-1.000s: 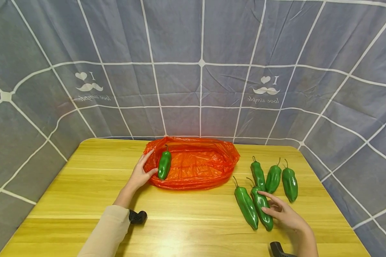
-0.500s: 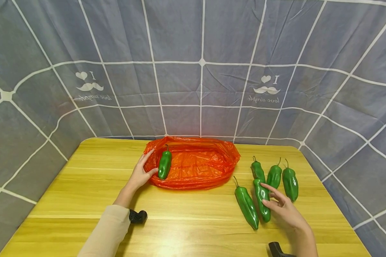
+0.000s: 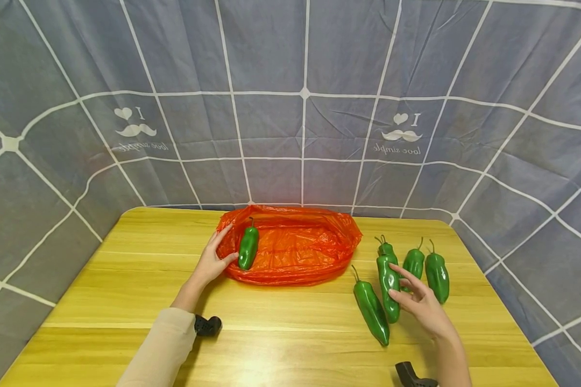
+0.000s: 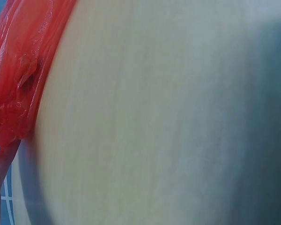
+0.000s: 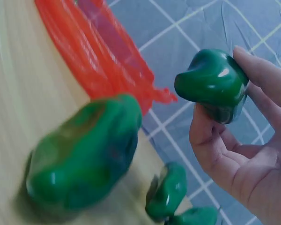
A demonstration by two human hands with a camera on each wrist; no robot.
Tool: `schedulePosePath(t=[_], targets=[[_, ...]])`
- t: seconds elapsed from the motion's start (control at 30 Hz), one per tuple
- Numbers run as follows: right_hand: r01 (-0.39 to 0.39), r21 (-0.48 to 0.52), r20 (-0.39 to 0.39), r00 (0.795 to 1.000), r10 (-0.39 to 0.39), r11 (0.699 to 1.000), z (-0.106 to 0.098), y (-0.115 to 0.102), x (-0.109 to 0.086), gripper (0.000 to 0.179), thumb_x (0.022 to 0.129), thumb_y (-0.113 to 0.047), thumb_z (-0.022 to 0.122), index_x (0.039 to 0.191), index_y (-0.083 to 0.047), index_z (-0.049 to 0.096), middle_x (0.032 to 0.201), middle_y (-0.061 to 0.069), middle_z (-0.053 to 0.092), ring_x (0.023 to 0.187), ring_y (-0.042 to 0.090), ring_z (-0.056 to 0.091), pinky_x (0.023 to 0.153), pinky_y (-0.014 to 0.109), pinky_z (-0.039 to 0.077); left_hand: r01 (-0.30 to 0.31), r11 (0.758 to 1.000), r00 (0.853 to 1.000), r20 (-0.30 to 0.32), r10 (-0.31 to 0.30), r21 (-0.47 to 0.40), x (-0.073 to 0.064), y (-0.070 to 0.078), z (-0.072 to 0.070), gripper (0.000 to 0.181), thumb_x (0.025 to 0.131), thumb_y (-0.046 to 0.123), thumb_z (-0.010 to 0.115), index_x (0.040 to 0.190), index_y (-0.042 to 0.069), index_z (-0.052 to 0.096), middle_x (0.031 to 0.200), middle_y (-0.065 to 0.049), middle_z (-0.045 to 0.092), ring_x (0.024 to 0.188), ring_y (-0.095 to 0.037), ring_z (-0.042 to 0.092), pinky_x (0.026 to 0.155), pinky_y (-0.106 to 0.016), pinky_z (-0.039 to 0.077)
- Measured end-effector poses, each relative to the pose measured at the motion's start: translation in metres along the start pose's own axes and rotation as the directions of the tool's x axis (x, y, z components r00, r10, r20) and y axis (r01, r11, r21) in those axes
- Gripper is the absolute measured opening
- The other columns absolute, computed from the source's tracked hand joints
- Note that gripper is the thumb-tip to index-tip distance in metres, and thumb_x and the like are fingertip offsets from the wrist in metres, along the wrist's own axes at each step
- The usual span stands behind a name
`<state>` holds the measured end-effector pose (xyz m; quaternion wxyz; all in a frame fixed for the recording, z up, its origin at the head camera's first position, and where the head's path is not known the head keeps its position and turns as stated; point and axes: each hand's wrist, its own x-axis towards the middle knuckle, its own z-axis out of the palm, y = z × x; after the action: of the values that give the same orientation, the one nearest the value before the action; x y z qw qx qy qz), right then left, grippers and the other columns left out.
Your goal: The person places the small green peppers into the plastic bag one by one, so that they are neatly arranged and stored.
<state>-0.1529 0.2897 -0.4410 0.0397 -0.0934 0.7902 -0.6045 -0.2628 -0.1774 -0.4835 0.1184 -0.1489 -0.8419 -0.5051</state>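
Note:
My right hand (image 3: 423, 303) pinches a green pepper (image 3: 388, 282) between thumb and fingers. In the right wrist view this pepper (image 5: 215, 82) is raised above the table, its blunt end toward the camera. My left hand (image 3: 213, 260) rests against the left side of a red plastic bag (image 3: 295, 277), fingers spread along its rim. The left wrist view shows only part of that hand, touching the crumpled bag (image 4: 23, 79). Inside the bag's mouth, at the left, lies another green pepper (image 3: 248, 248).
One pepper (image 3: 370, 312) lies left of my right hand on the wooden table (image 3: 271, 344). Behind the held pepper is a partly hidden one (image 3: 386, 248). Two others, a near one (image 3: 413, 262) and a far-right one (image 3: 437, 277), lie beyond the hand. A patterned grey cloth (image 3: 271, 129) hangs behind.
My right hand has lifted the pepper off the table and moved it away from me and slightly left. My left hand and the bag have stayed in place.

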Motion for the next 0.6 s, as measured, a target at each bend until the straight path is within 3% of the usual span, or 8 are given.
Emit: schedulePosePath(t=[0.4,0.6], targets=[[0.042,0.101,0.021,0.999,-0.044,0.994,0.021,-0.021,0.014,0.055,0.09,-0.003,0.053,0.141,-0.01,0.033,0.136,0.035,0.02,0.093,0.004,0.058,0.073,0.021,0.049,0.024,1.0,1.0,0.003,-0.024,0.0,0.0,-0.001,0.001,0.072,0.076,0.006,0.071,0.138,0.004,0.036,0.14,-0.028,0.03,0.13,-0.044,0.023,0.103,-0.061,0.019],[0.069,0.128,0.032,0.997,-0.073,0.989,0.032,-0.027,0.022,0.055,0.089,-0.002,0.054,0.14,-0.008,0.035,0.124,0.025,0.03,0.072,0.002,0.053,0.06,0.019,0.046,0.027,1.0,1.0,0.005,-0.027,-0.007,0.0,-0.001,0.001,0.072,0.076,0.005,0.071,0.138,0.004,0.036,0.14,-0.028,0.03,0.13,-0.045,0.022,0.103,-0.061,0.019]])
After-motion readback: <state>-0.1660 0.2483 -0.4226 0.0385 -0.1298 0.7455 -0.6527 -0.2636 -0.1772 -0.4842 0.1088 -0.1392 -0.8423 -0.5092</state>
